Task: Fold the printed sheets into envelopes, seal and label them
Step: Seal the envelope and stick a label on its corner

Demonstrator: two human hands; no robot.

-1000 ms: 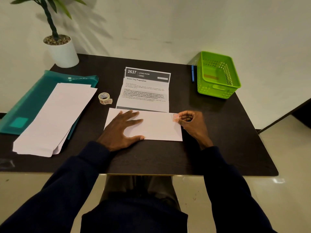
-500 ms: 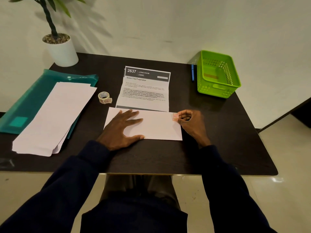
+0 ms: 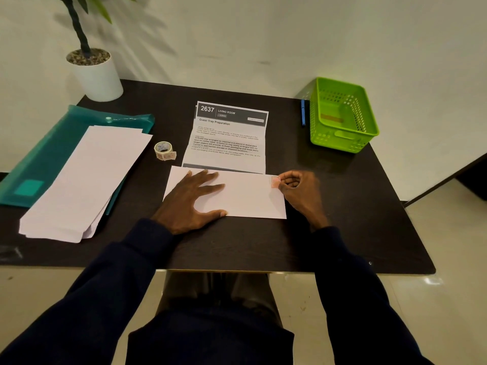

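While the left hand [image 3: 193,200] lay flat with fingers spread on the white envelope [image 3: 245,194] at the table's [image 3: 342,206] near middle, the right hand [image 3: 300,192] pinched a small pink stamp [image 3: 275,182] at its top right corner. Behind lay the printed sheet [image 3: 229,138], a tape roll [image 3: 164,150], stacked envelopes [image 3: 87,177] on a teal folder [image 3: 52,143], a blue pen [image 3: 303,111] and a green basket [image 3: 342,114].

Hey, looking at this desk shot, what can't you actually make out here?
Head view only:
- Envelope: its left part lies under the left hand; any writing there is hidden.
- Pink sticker: partly covered by the right hand; its print is too small.
- Printed sheet: body text too small; its bottom edge is behind the envelope.
- Plant: top cut off by the frame.
- Green basket: contents unclear through the mesh.
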